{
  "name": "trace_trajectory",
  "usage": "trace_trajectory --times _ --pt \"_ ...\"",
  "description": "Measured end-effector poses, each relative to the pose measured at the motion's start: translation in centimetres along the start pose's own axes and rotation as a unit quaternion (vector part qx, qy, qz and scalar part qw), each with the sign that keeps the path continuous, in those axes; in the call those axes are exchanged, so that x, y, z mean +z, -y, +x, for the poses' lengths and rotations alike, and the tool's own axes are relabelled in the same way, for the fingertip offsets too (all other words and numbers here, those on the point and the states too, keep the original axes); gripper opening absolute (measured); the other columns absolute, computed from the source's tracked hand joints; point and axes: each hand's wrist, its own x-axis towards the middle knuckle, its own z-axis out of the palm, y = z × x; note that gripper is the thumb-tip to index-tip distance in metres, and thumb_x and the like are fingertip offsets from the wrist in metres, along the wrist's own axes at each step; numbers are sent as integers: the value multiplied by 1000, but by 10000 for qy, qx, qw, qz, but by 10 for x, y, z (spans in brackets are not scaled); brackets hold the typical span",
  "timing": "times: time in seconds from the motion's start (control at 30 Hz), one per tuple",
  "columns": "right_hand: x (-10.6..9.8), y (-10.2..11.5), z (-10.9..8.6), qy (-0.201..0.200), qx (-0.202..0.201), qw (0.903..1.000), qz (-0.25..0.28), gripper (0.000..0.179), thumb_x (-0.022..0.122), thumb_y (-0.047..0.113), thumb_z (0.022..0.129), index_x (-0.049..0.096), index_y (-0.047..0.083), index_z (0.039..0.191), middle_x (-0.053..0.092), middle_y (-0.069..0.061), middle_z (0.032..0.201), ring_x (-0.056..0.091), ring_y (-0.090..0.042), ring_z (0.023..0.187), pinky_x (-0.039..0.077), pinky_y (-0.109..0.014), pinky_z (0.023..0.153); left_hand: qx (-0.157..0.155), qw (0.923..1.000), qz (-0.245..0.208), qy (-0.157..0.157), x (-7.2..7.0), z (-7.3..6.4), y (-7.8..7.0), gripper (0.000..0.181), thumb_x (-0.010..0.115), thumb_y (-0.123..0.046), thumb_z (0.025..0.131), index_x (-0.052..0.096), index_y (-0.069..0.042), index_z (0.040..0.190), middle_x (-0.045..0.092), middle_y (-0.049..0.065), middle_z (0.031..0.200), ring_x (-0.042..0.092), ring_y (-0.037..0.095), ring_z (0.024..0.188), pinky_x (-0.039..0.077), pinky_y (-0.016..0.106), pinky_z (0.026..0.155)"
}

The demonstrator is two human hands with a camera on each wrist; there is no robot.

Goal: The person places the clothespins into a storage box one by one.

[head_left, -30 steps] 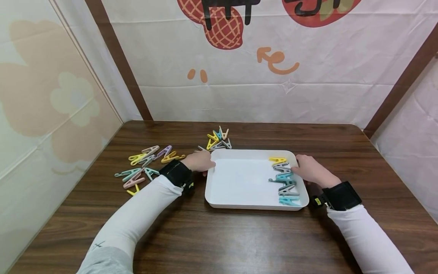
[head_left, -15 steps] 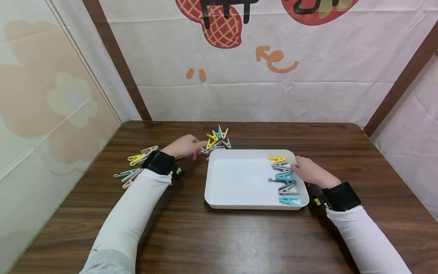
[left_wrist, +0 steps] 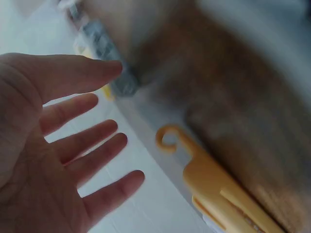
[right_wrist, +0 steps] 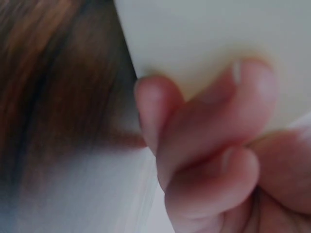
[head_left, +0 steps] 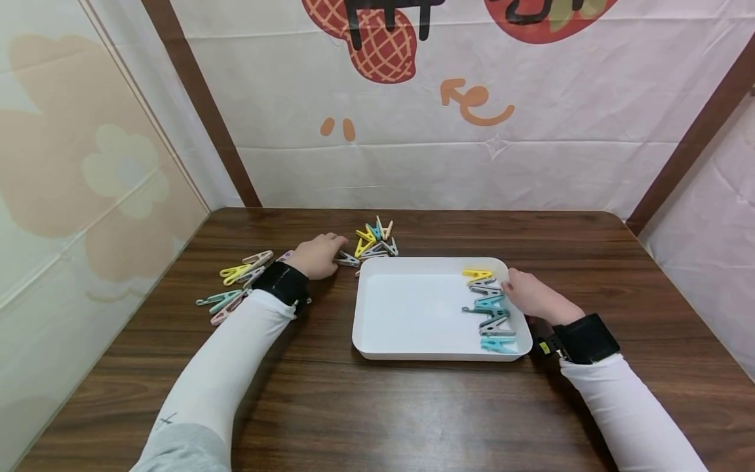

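My left hand [head_left: 317,255] hovers over the table left of the tray, close to a grey clothespin [head_left: 347,259]. In the left wrist view its fingers are spread and hold nothing. The grey clothespin [left_wrist: 108,57] shows beyond the thumb, and an orange clothespin [left_wrist: 209,187] with a hooked end lies to the side of the fingers. On the right, my right hand [head_left: 535,296] grips the white tray [head_left: 413,357] by its right side, thumb at the rim. Curled fingers [right_wrist: 214,121] press against the tray's outside in the right wrist view.
Inside the tray, a column of yellow, grey and teal clothespins [head_left: 494,305] runs along the right side. Behind its back left corner lies a pile of clothespins [head_left: 374,239]. More pastel clothespins [head_left: 227,298] lie left, partly hidden by the left arm. A printed cloth [head_left: 413,170] hangs behind the table.
My left hand has left the tray's left edge and moved left and back toward the loose clothespins. Its pointing finger has since drawn back slightly. The right hand stays at the tray.
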Motion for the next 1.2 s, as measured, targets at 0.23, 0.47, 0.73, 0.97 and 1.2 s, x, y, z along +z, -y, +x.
trace_trajectory --times 0.23,0.47,0.73,0.97,1.2 --pt "1 -1 0 -22 30 9999 108 41 33 13 105 29 -17 133 52 -27 103 51 -22 53 45 -33 47 379 9978 511 -205 8 2 -8 37 57 1 87 61 -3 124 64 13 117 61 27 107 49 42 86" --pt "1 0 -1 -13 62 9999 101 43 33 13 105 27 -18 135 52 -27 104 52 -22 55 45 -33 47 457 9967 567 -353 11 6 -5 29 58 2 87 68 -3 113 66 8 100 64 22 91 51 38 80" --pt "1 0 -1 8 94 9999 56 42 33 13 105 28 -17 134 52 -25 102 52 -22 55 45 -33 48 185 9991 222 -317 5 5 -1 24 64 -5 87 67 -4 110 66 9 98 62 23 88 50 41 77" --pt "1 0 -3 -5 48 10000 75 40 33 12 105 30 -17 132 52 -23 98 52 -23 56 45 -34 48 -83 9976 -377 -582 -22 4 -23 22 65 -13 90 67 -4 110 68 10 100 60 23 83 49 40 74" --pt "2 -1 -2 -4 19 9999 124 41 34 13 105 29 -17 133 52 -24 101 52 -22 58 45 -33 48 517 9950 -352 -783 -38 5 -64 23 65 -19 92 68 -8 111 69 7 101 61 19 80 49 36 68"
